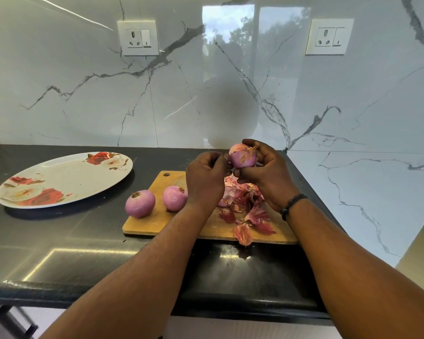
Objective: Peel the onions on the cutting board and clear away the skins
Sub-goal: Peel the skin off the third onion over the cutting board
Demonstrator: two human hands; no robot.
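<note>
**Purple onion held above the board, last skin coming off**

Purple and half stripped, the onion in hand (242, 156) sits raised over the far right part of the wooden cutting board (157, 223). The right hand (262, 174) cups it from behind and below, fingers curled round the bulb, with the dry root tuft pointing up and toward the wall, so the onion's long axis tilts away from the person. The left hand (206, 174) is just beside it on its left flank, thumb and fingertips pinched at the edge of the bulb; it looks to be nipping a shred of skin, though the shred itself is too small to make out.

The pull therefore likely runs leftward and down, away from the holding hand, and the left hand is the nearer one for that job.

Two peeled onions (140, 203) (174, 198) rest on the board's left end, close together but apart. A heap of red skins (247, 214) lies under the hands, one flake hanging over the board's near edge. A floral plate (59, 182) waits on the black counter (59, 241), well left
</note>
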